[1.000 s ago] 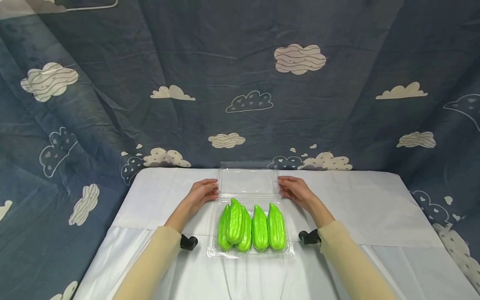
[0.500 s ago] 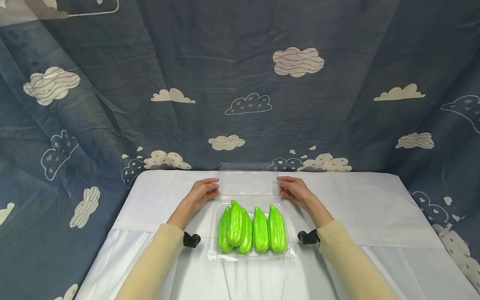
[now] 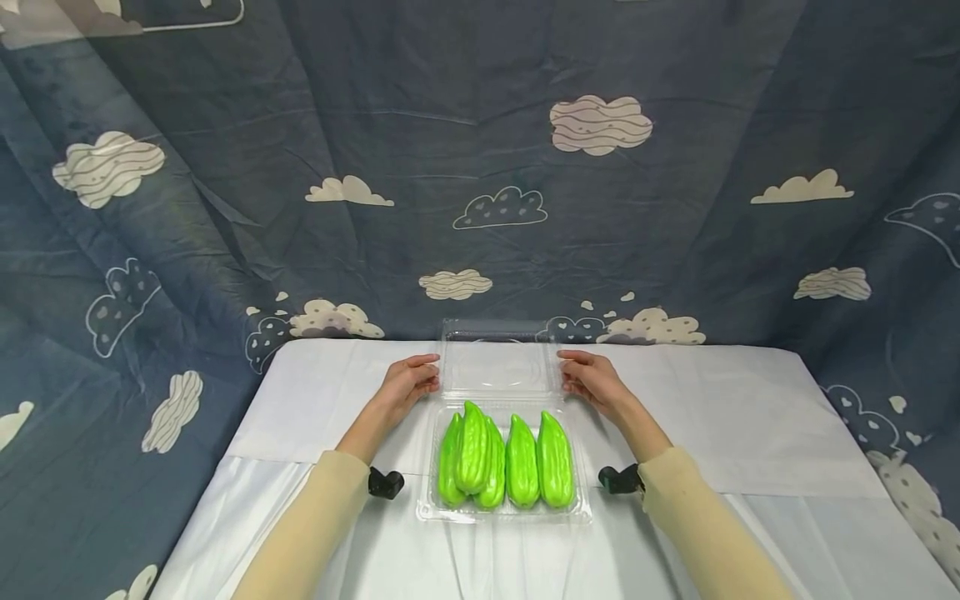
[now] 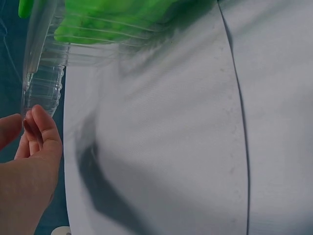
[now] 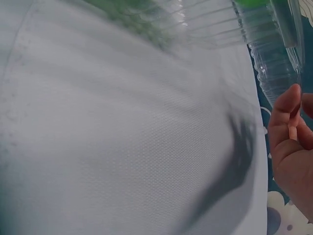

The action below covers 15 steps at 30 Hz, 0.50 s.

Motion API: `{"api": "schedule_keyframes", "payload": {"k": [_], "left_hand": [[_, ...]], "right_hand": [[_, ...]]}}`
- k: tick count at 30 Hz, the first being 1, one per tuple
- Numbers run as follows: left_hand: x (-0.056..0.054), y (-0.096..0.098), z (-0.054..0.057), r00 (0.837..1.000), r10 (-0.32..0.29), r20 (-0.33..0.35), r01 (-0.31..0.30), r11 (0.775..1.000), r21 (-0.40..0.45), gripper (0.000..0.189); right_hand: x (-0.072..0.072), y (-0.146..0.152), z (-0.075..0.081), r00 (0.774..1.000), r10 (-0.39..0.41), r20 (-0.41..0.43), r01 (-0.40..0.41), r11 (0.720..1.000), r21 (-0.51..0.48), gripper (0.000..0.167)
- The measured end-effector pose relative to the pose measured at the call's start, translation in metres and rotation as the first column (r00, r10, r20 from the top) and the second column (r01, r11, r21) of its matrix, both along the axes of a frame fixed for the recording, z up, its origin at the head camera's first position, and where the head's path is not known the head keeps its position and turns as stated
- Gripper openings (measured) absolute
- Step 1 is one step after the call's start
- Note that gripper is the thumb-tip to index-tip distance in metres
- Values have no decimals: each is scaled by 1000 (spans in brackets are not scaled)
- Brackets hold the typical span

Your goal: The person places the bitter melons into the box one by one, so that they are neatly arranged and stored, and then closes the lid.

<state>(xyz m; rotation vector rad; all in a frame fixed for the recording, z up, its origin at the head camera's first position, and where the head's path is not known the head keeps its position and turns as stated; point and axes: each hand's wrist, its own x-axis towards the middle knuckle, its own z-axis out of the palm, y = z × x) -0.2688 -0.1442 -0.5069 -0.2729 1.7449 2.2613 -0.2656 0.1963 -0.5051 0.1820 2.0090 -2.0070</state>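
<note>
A clear plastic clamshell box stands in the middle of the table, holding several bright green bitter melons, one lying on top of others at the left. Its hinged lid is folded back on the far side, slightly raised. My left hand pinches the lid's left edge between thumb and fingers, as the left wrist view also shows. At the opposite edge, my right hand pinches the lid the same way. In the right wrist view the thumb and fingertips meet at the thin plastic rim.
A white cloth covers the table. Behind it and along both sides hangs a dark blue curtain with cloud prints, close to the lid's far edge. Black wrist mounts stick out inward from both sleeves.
The lid's far edge has risen slightly, with both hands keeping their hold on its sides. The bitter melons have stayed in place in the box.
</note>
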Motion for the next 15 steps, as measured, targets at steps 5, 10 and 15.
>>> {"api": "schedule_keyframes", "payload": {"k": [5,10,15], "left_hand": [[2,0,1,1000,0,-25,0,1000,-23,45],[4,-1,2,997,13,-73,-15,1000,-22,44],[6,1,4,993,49,-105,-50,999,-12,43]], "right_hand": [[2,-1,-1,998,-21,-55,22,1000,12,46],[4,-1,-2,994,-45,-100,45,999,-2,45],[6,-1,1,989,-79,-123,81,997,6,44]]}}
